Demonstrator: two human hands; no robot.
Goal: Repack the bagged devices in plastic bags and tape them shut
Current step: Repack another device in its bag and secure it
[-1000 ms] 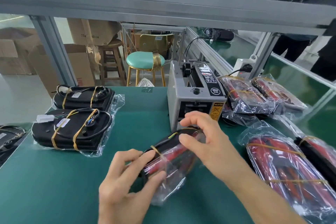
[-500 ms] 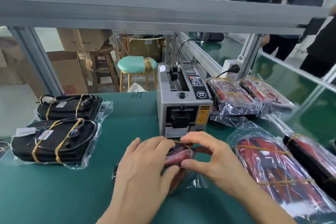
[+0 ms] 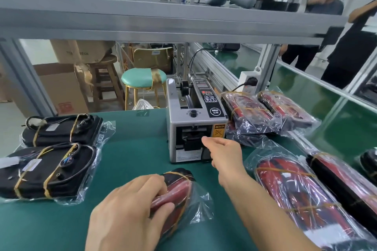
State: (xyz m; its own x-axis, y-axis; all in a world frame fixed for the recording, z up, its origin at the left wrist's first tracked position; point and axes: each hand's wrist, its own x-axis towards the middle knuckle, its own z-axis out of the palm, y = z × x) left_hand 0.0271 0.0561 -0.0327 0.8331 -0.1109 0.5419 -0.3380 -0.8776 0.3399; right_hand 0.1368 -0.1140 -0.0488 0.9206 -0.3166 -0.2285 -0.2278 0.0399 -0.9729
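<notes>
A red and black device in a clear plastic bag (image 3: 179, 193) lies on the green mat near the front, bound with yellow bands. My left hand (image 3: 130, 210) grips it from the left, fingers over its top. My right hand (image 3: 222, 153) has reached to the front opening of the grey tape dispenser (image 3: 193, 126), its index finger and thumb at the slot. I cannot see whether it pinches any tape.
Two black bagged devices (image 3: 51, 167) lie at the left. Several red bagged devices (image 3: 302, 195) lie at the right, more behind (image 3: 253, 112) beside the dispenser. A metal frame beam (image 3: 163, 24) crosses overhead. People stand at the far right.
My right hand left the bagged device and moved forward to the tape dispenser's slot. My left hand stayed on the device, which now lies flatter on the mat.
</notes>
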